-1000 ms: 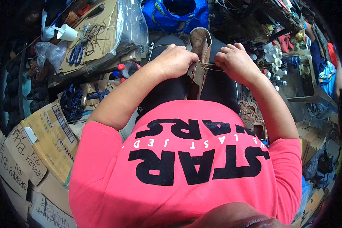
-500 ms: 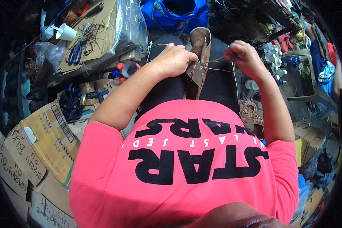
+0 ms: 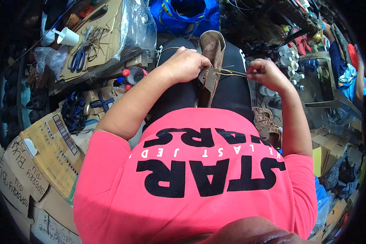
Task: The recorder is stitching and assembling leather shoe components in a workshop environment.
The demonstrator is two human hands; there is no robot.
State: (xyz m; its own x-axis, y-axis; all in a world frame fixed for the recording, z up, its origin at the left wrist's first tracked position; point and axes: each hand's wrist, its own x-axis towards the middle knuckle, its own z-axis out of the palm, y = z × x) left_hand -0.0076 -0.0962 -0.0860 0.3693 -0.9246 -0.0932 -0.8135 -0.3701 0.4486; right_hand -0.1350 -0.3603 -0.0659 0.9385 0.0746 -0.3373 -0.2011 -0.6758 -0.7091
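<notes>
A brown leather shoe upper (image 3: 210,79) lies lengthwise between my thighs, its suede-like end away from me. Lace is threaded through eyelets on its near part. My left hand (image 3: 186,66) is closed on the upper's left edge, thumb and fingers pinching beside the eyelets. To the right, my right hand (image 3: 267,74) pinches a tan lace (image 3: 234,74) that runs nearly straight from the upper. A thin, dark, needle-like piece (image 3: 227,66) shows just above that lace. Another length of lace (image 3: 170,48) curves out past the left hand over my left thigh.
A blue bag (image 3: 186,18) stands ahead. At left, blue-handled scissors (image 3: 77,60), cord and a white cup (image 3: 68,36) lie on cardboard; a bottle (image 3: 137,75) is beside my left arm. Cardboard boxes (image 3: 51,146) crowd the near left. White bottles (image 3: 290,63) and shoe uppers (image 3: 266,124) sit at right.
My right hand has moved slightly down and right, and the lace in it now runs straighter. The left hand keeps its place on the shoe upper.
</notes>
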